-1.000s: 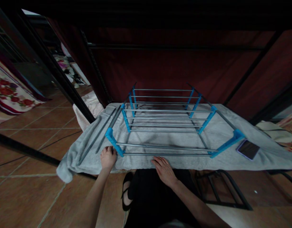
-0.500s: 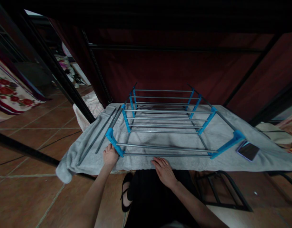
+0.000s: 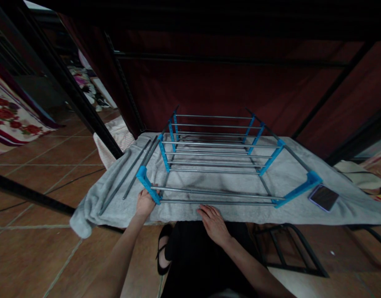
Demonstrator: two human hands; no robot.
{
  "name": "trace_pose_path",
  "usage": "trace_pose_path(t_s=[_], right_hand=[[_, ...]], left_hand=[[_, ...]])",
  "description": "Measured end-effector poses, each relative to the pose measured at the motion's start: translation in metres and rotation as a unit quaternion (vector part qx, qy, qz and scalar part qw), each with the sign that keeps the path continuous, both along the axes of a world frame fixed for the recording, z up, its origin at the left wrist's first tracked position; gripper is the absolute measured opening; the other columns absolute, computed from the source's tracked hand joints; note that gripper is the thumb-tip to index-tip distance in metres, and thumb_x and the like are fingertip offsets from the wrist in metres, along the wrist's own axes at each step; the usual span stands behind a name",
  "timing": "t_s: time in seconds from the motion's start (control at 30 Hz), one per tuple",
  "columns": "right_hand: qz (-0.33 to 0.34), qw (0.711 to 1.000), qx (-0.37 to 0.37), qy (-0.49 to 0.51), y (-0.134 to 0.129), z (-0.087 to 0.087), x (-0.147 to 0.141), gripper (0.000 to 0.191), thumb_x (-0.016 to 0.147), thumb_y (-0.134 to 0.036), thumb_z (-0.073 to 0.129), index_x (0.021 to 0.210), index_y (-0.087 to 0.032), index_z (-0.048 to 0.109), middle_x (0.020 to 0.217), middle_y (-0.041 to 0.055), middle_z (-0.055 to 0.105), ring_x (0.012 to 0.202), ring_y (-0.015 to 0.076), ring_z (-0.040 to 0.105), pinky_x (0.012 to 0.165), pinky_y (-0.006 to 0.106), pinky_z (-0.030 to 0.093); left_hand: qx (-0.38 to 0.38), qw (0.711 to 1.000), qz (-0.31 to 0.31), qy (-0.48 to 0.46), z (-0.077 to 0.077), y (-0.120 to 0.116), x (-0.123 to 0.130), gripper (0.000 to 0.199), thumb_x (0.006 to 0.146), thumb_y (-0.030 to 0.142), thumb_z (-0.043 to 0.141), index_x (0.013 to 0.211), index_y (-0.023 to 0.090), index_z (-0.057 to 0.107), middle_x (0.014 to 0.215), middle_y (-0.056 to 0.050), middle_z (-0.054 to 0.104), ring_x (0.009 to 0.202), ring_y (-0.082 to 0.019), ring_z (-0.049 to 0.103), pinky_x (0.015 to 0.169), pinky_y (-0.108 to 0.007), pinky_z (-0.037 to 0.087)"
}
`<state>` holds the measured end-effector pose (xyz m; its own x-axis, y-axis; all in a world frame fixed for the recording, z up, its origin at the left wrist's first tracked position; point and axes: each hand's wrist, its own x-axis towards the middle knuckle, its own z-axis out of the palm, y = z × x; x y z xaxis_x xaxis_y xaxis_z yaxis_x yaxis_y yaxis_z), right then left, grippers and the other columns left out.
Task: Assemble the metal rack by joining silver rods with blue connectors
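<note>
A rack (image 3: 219, 164) of grey metal tubes and blue plastic brackets lies on a grey fleece cloth (image 3: 184, 213). At its near left corner, my left hand (image 3: 145, 203) is against the blue bracket (image 3: 147, 184). The bracket hides part of its fingers, with some fingertips showing on the inner side; whether they grip is unclear. My right hand (image 3: 214, 223) rests palm down on the cloth's front edge, fingers extended, just below the front tube (image 3: 218, 203). It holds nothing. Loose grey tubes (image 3: 125, 178) lie on the cloth left of the rack.
To the right of the rack lies a phone (image 3: 323, 198). Dark metal posts (image 3: 69, 87) frame the surface, with a dark red panel (image 3: 224, 91) behind it. A black metal frame (image 3: 291, 250) stands below on the right. A flowered cloth (image 3: 10, 111) hangs at left.
My left hand has shifted slightly forward and right, its fingers reaching past the bracket. My right hand stays in place. The view has shifted slightly.
</note>
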<state>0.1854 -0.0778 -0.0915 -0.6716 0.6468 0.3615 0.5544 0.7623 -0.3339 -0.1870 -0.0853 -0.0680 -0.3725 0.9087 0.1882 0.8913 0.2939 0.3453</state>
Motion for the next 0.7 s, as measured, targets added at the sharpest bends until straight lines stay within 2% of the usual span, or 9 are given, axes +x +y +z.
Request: trace_pose_path(t_s=[0.1,0.17,0.27,0.4,0.47,0.53,0.6,0.7], right_hand=[[0.002,1.000,-0.004,0.006,0.000,0.000,0.000,0.050,0.096,-0.008,0.048,0.143,-0.025,0.055,0.146,0.0067,0.058,0.135,0.0220,0.051,0.117,0.046,0.040],[0.002,1.000,-0.005,0.008,-0.001,0.001,0.001,0.052,0.095,-0.007,0.048,0.143,-0.026,0.055,0.146,0.0063,0.058,0.135,0.0222,0.052,0.117,0.046,0.040],[0.001,1.000,-0.005,0.008,-0.001,0.001,0.000,0.054,0.094,-0.006,0.049,0.144,-0.027,0.055,0.147,0.0060,0.058,0.135,0.0225,0.052,0.117,0.047,0.040],[-0.001,1.000,-0.004,0.005,-0.001,0.002,0.000,0.054,0.095,-0.006,0.048,0.144,-0.027,0.054,0.146,0.0061,0.058,0.135,0.0224,0.052,0.116,0.046,0.040],[-0.001,1.000,-0.005,0.006,-0.002,0.002,0.000,0.055,0.095,-0.007,0.049,0.145,-0.028,0.054,0.146,0.0060,0.058,0.135,0.0226,0.052,0.116,0.047,0.041],[0.002,1.000,-0.007,0.009,-0.002,0.001,0.000,0.055,0.095,-0.006,0.048,0.145,-0.027,0.053,0.147,0.0061,0.058,0.135,0.0229,0.052,0.116,0.048,0.040],[0.004,1.000,-0.007,0.012,-0.002,0.000,0.000,0.055,0.095,-0.006,0.048,0.146,-0.027,0.053,0.147,0.0064,0.057,0.135,0.0233,0.052,0.117,0.048,0.040],[0.004,1.000,-0.005,0.015,-0.001,-0.001,0.000,0.057,0.094,-0.005,0.048,0.146,-0.028,0.052,0.147,0.0065,0.057,0.135,0.0237,0.052,0.116,0.049,0.040]], left_hand=[[-0.012,0.997,0.007,0.070,0.001,-0.002,-0.006,0.045,0.093,0.020,0.047,0.135,0.011,0.060,0.144,-0.019,0.057,0.140,-0.031,0.045,0.120,-0.050,0.026],[-0.016,0.995,0.032,0.092,0.005,-0.004,-0.009,0.048,0.094,0.020,0.044,0.138,0.006,0.057,0.149,-0.023,0.051,0.145,-0.034,0.037,0.122,-0.054,0.020],[-0.030,0.988,0.098,0.118,0.011,-0.007,-0.013,0.050,0.097,0.025,0.039,0.140,0.009,0.056,0.155,-0.023,0.044,0.150,-0.037,0.027,0.120,-0.060,0.016],[-0.020,0.970,0.207,0.125,0.017,-0.011,-0.019,0.053,0.100,0.037,0.033,0.142,0.013,0.053,0.160,-0.022,0.036,0.151,-0.040,0.021,0.116,-0.068,0.015],[-0.016,0.959,0.251,0.126,0.019,-0.015,-0.024,0.055,0.100,0.040,0.029,0.141,0.010,0.053,0.157,-0.025,0.039,0.147,-0.042,0.027,0.113,-0.068,0.020],[-0.037,0.955,0.268,0.120,0.021,-0.019,-0.030,0.056,0.101,0.038,0.026,0.137,0.007,0.054,0.145,-0.028,0.050,0.138,-0.041,0.040,0.108,-0.063,0.031],[-0.073,0.957,0.253,0.121,0.023,-0.023,-0.036,0.053,0.100,0.033,0.024,0.130,0.005,0.058,0.130,-0.027,0.058,0.126,-0.040,0.050,0.100,-0.056,0.039],[-0.110,0.960,0.204,0.155,0.029,-0.025,-0.043,0.045,0.096,0.024,0.030,0.121,0.004,0.062,0.121,-0.026,0.061,0.119,-0.039,0.054,0.096,-0.048,0.042]])
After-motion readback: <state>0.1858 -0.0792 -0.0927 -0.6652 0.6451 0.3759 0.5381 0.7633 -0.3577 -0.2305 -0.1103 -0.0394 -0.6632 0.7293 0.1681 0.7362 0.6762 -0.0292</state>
